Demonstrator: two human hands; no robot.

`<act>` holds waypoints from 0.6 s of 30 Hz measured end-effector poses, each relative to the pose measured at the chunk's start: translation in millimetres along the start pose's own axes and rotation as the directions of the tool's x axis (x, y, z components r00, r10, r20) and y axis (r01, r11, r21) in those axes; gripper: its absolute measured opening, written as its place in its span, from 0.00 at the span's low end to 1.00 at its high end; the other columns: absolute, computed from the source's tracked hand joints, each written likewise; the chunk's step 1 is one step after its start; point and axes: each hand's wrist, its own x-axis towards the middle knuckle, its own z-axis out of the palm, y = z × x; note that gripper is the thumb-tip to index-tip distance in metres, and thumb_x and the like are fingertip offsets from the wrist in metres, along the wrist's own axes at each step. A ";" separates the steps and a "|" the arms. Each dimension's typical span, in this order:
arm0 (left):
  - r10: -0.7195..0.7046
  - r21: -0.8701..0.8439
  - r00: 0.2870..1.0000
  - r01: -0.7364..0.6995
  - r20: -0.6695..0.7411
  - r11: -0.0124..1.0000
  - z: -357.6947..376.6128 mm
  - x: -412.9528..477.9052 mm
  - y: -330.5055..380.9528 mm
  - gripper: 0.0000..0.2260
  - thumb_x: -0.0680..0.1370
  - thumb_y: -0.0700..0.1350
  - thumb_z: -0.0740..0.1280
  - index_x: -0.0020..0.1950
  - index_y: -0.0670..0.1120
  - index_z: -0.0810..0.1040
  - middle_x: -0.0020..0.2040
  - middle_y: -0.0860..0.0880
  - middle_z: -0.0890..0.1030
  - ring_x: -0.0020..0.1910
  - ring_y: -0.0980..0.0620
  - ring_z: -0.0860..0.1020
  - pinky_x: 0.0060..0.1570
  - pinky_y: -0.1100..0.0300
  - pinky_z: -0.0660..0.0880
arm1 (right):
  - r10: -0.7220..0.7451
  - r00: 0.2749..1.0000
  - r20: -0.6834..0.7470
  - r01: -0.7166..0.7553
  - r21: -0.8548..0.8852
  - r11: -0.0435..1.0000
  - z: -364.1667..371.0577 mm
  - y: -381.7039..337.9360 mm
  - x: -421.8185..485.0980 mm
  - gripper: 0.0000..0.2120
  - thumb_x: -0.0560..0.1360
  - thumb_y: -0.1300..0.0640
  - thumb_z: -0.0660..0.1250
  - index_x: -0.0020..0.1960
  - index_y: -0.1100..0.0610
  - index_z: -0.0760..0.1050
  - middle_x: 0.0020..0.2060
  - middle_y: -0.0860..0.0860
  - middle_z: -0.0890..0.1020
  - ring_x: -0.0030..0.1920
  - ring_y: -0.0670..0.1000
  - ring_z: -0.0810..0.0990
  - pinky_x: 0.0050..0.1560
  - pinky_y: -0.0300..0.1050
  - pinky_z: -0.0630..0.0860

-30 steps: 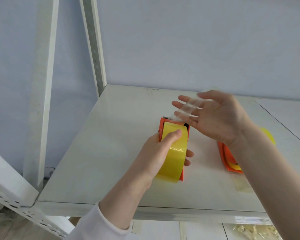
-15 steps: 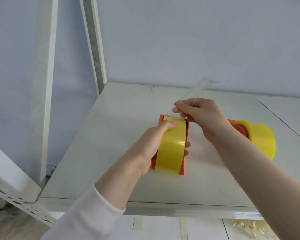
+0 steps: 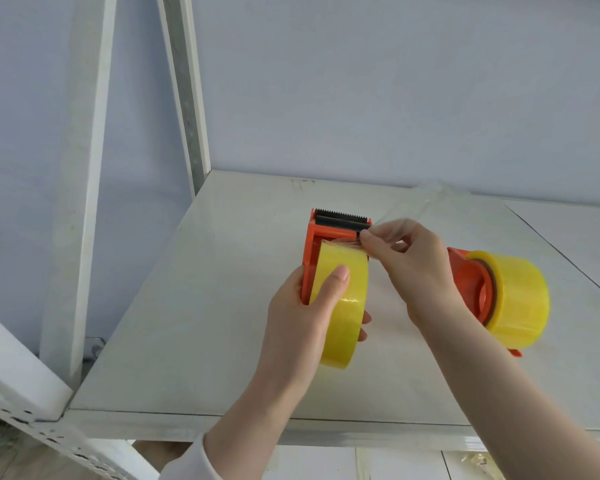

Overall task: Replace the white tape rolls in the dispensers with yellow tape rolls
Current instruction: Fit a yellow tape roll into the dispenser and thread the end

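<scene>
Your left hand grips a glossy yellow roll, orange dispenser, black toothed blade beyond. Your right hand pinches a clear strip; right of that pinch, second orange dispenser, second yellow roll. White shelf beneath.

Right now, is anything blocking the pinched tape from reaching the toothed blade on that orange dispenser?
Nothing visible does. The right hand pinches tape from the yellow roll just short of the toothed blade, with no object between. The left hand grips that roll and its orange dispenser; the second dispenser lies off to the right.
</scene>
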 end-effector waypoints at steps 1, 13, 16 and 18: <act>0.005 -0.003 1.000 -0.005 0.004 1.000 0.7 -1.9 -1.3 0.08 0.75 0.48 0.64 0.46 0.44 0.77 0.25 0.52 0.81 0.23 0.57 0.79 0.22 0.67 0.73 | -0.040 0.999 -0.031 0.039 -0.022 0.999 0.3 1.4 -0.8 0.05 0.70 0.59 0.71 0.38 0.58 0.77 0.32 0.45 0.78 0.34 0.40 0.75 0.38 0.32 0.70; 0.040 0.027 0.980 -0.046 0.197 0.999 -9.8 -7.9 -2.7 0.16 0.70 0.53 0.63 0.51 0.44 0.76 0.33 0.45 0.82 0.28 0.51 0.82 0.29 0.63 0.77 | -0.335 0.942 -0.032 0.320 -0.222 0.921 -8.4 -8.1 9.5 0.05 0.68 0.53 0.72 0.37 0.46 0.76 0.36 0.41 0.80 0.49 0.52 0.74 0.43 0.25 0.64; 0.021 0.074 0.972 -0.040 0.232 0.996 -15.1 -6.9 -2.4 0.15 0.70 0.53 0.63 0.52 0.46 0.75 0.33 0.45 0.83 0.29 0.49 0.82 0.30 0.61 0.78 | -0.345 0.936 0.074 0.353 -0.223 0.909 -13.1 -15.4 14.8 0.09 0.68 0.52 0.72 0.35 0.40 0.76 0.37 0.41 0.81 0.50 0.53 0.75 0.42 0.25 0.64; 0.025 0.095 0.967 -0.050 0.252 0.994 -17.6 -5.7 -0.3 0.14 0.70 0.53 0.63 0.52 0.48 0.75 0.33 0.45 0.84 0.30 0.48 0.82 0.32 0.59 0.79 | -0.343 0.932 0.118 0.361 -0.198 0.911 -15.6 -20.7 20.6 0.08 0.67 0.53 0.73 0.34 0.41 0.76 0.36 0.43 0.82 0.47 0.50 0.76 0.43 0.25 0.64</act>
